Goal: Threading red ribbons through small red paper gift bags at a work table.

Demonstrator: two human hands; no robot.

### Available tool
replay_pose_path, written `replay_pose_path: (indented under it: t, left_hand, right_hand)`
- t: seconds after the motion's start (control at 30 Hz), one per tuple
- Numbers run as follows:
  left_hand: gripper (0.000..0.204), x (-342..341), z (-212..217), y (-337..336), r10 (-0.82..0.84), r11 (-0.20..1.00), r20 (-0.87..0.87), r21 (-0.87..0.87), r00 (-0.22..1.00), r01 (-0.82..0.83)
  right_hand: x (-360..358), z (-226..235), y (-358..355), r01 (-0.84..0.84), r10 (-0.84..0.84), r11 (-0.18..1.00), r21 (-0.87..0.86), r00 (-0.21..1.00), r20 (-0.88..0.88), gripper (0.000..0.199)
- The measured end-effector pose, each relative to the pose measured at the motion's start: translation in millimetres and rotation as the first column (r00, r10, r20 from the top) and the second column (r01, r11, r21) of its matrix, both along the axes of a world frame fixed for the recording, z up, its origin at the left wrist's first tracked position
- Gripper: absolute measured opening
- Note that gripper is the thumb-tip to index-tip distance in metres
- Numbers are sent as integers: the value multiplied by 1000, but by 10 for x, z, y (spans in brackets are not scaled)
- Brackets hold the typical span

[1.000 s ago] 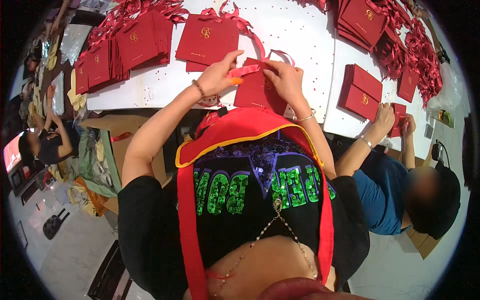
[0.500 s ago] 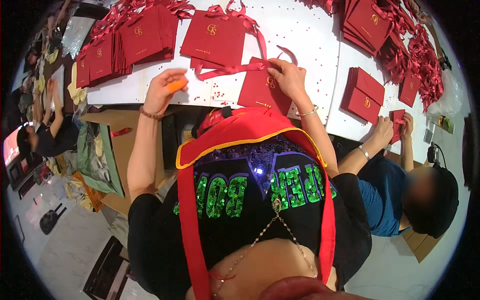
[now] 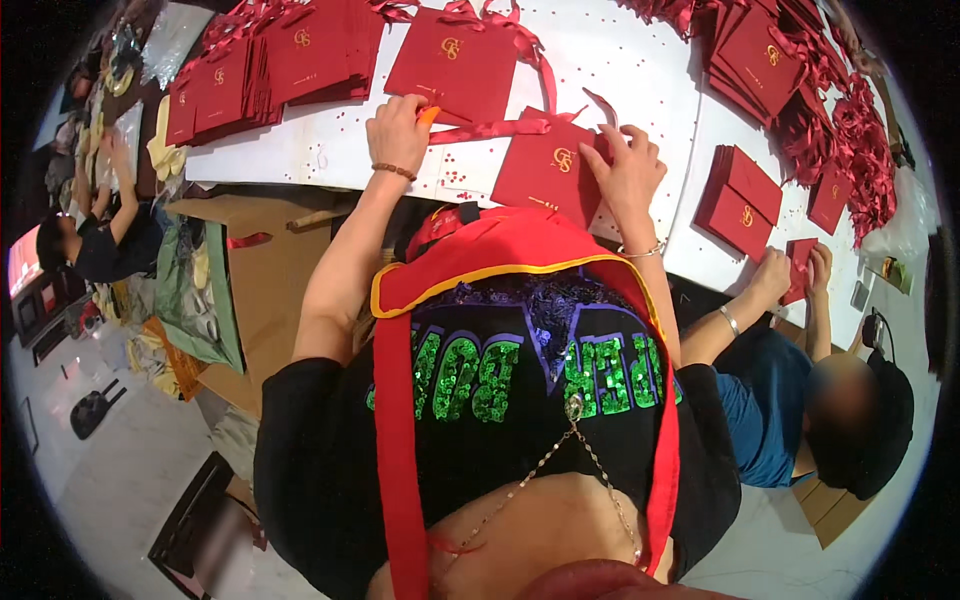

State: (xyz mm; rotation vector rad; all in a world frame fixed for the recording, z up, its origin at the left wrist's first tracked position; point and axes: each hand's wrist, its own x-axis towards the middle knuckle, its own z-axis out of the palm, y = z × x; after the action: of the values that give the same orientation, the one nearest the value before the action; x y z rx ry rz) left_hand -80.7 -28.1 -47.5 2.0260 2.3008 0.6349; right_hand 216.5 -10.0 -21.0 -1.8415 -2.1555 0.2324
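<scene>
- The left hand [image 3: 394, 138], in the upper middle of the frame, has its fingers curled at the left end of a ribbon [image 3: 490, 131]; whether they pinch it, I cannot tell.
- A small orange thing [image 3: 428, 115] shows at the fingertips of this hand; held or worn, I cannot tell.
- The right hand [image 3: 630, 180] is open, fingers spread, with its thumb at the right edge of a red bag [image 3: 545, 168].
- This bag lies flat on the white worktop [image 3: 345, 160], in the upper middle of the frame between the 2 hands, and bears a gold mark.
- The ribbon runs leftward from the top edge of the bag toward the left hand; a short red end [image 3: 598, 103] rises near the right fingers.
- A 2nd bag [image 3: 450, 65] lies just beyond, up and to the left, with ribbon at its top.
- Stacked bags [image 3: 320, 55] fill the upper left of the worktop.
- At upper right lie more bags [image 3: 750, 55] and a heap of ribbons [image 3: 860, 165].
- A smaller stack [image 3: 740, 205] lies at right, near a co-worker [image 3: 760, 410] in blue, whose 2 hands are at a small red piece [image 3: 800, 265].
- Red scraps [image 3: 455, 178] dot the worktop between the left hand and the bag.
- An open carton [image 3: 270, 290] stands below the worktop, left of the person's left forearm.
</scene>
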Motion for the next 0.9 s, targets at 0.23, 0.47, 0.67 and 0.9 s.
replay_pose_path:
  t: [0.23, 0.47, 0.67, 0.9]
  left_hand:
    - [10, 348, 336, 31, -149, 985, 614, 24, 775, 170]
    - [15, 1214, 312, 197, -19, 866, 925, -174, 378, 469]
    - [15, 1468, 226, 205, -167, 853, 749, -216, 642, 475]
    - [16, 1536, 208, 238, -230, 873, 662, -183, 713, 451]
  right_hand:
    - [21, 10, -60, -69, 30, 991, -112, 948, -316, 33]
    - [92, -51, 16, -41, -69, 978, -203, 860, -506, 36]
    - [171, -12, 40, -79, -266, 873, -482, 752, -604, 34]
    - [171, -142, 25, -73, -172, 935, -347, 763, -623, 30]
